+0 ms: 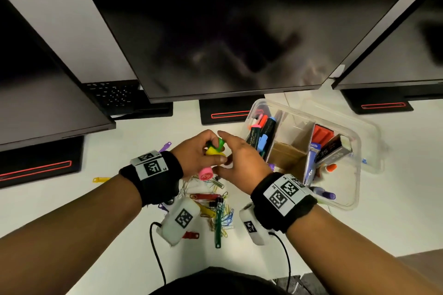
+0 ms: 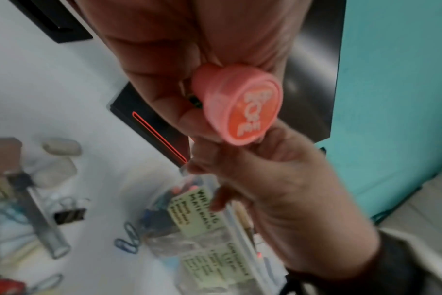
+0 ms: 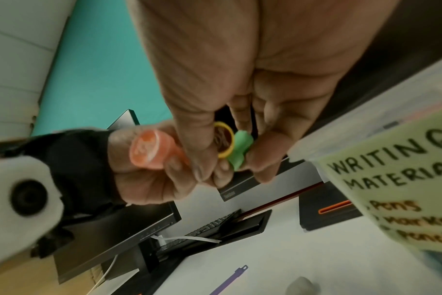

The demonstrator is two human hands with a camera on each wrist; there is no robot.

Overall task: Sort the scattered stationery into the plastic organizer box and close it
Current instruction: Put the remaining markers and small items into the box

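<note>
My left hand (image 1: 191,154) holds a cluster of small round pieces above the desk: a pink one (image 1: 205,174) low in its fingers, a yellow one (image 1: 213,151) and a green one (image 1: 219,143) higher up. My right hand (image 1: 239,163) meets it from the right. In the right wrist view its thumb and fingers pinch the yellow ring (image 3: 223,142) and the green piece (image 3: 240,149). The left wrist view shows the pink piece (image 2: 240,105) held in curled fingers. The clear organizer box (image 1: 354,175) stands open at the right, holding markers (image 1: 263,134), cardboard dividers and a staple box.
A pile of paper clips, binder clips and key tags (image 1: 215,203) lies on the white desk under my wrists. A yellow tag (image 1: 100,179) and a purple tag (image 1: 165,146) lie further left. Three dark monitors (image 1: 239,31) on stands close off the back.
</note>
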